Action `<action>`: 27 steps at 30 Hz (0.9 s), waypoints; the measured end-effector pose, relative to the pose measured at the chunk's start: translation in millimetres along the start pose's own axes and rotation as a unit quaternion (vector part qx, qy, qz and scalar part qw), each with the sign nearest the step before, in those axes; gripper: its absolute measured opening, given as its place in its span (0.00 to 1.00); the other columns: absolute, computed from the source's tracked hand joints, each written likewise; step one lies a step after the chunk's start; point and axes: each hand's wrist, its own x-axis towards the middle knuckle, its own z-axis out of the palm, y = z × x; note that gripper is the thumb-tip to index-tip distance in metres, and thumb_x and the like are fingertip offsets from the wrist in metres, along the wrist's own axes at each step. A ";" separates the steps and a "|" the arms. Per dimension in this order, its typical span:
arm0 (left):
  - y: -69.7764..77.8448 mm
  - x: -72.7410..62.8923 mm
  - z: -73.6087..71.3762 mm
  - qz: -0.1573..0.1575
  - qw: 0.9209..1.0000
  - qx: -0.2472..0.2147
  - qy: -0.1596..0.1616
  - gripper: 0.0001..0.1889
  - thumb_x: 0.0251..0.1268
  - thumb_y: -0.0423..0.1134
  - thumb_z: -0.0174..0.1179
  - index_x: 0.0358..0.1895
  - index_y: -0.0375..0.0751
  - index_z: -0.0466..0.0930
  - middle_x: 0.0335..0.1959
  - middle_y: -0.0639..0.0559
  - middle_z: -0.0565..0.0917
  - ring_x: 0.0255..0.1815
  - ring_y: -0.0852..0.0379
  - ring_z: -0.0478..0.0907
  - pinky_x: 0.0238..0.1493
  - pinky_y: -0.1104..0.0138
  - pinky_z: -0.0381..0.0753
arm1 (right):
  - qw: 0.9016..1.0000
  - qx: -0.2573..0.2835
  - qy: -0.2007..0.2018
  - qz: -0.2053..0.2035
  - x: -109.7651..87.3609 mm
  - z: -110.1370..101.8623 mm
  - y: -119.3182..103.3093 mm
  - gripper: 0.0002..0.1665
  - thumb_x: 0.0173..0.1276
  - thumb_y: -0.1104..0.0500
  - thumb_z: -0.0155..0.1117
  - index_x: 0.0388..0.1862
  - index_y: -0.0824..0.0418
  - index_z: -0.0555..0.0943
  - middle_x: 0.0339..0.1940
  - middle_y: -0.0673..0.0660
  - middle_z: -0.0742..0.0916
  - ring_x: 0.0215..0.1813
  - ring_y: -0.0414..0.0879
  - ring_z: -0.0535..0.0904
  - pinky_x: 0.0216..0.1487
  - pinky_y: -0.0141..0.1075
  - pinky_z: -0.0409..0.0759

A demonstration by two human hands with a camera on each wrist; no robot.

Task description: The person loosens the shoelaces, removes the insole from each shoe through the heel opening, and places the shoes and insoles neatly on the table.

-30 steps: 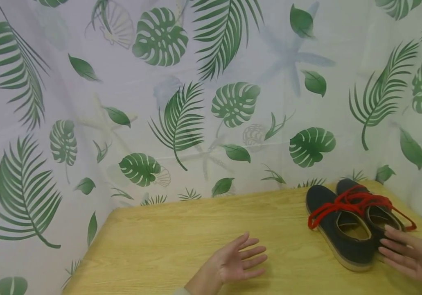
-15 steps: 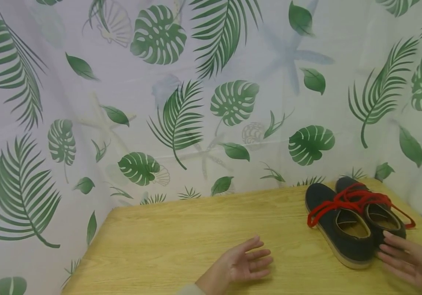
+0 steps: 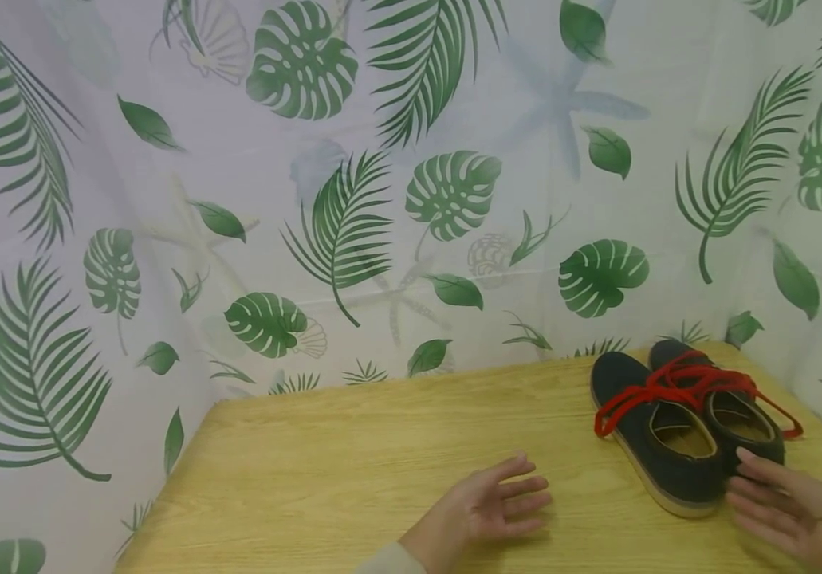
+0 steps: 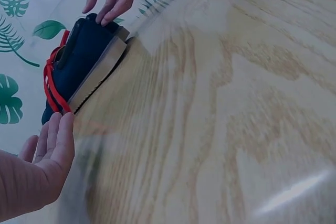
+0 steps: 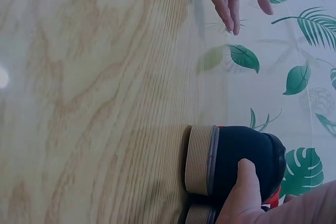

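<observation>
A pair of dark navy shoes (image 3: 669, 446) with tan soles and red laces (image 3: 698, 381) stands side by side at the right of the table, heels toward me. My right hand (image 3: 801, 510) is at the heels, its fingers straight and overlapping the back of the right shoe in the head view. In the right wrist view the thumb (image 5: 247, 182) lies over a dark heel (image 5: 236, 150). My left hand (image 3: 500, 502) hovers over the table left of the shoes, palm turned toward them, fingers loosely extended, holding nothing. The left wrist view shows that hand (image 4: 50, 156) apart from the shoe (image 4: 84, 56).
The wood-grain table (image 3: 324, 462) reaches back to a white curtain (image 3: 382, 239) printed with green leaves and shells. More of this cloth hangs along the left and right sides. The shoes stand close to the table's back right corner.
My left hand has moved right, closer to the shoes, with its fingers still extended. My right hand stays by the heels, and the shoes keep their place on the table as the head view shifts slightly.
</observation>
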 end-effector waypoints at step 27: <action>-10.3 22.6 53.8 0.003 0.998 0.038 0.059 0.20 0.58 0.42 0.67 0.52 0.38 0.79 0.40 0.42 0.85 0.45 0.46 0.83 0.51 0.52 0.80 | 1.000 -0.003 -0.022 -0.014 -7.2 2.4 -0.1 0.12 0.59 0.46 0.69 0.19 0.48 0.83 0.24 0.50 0.85 0.31 0.47 0.85 0.52 0.47 0.80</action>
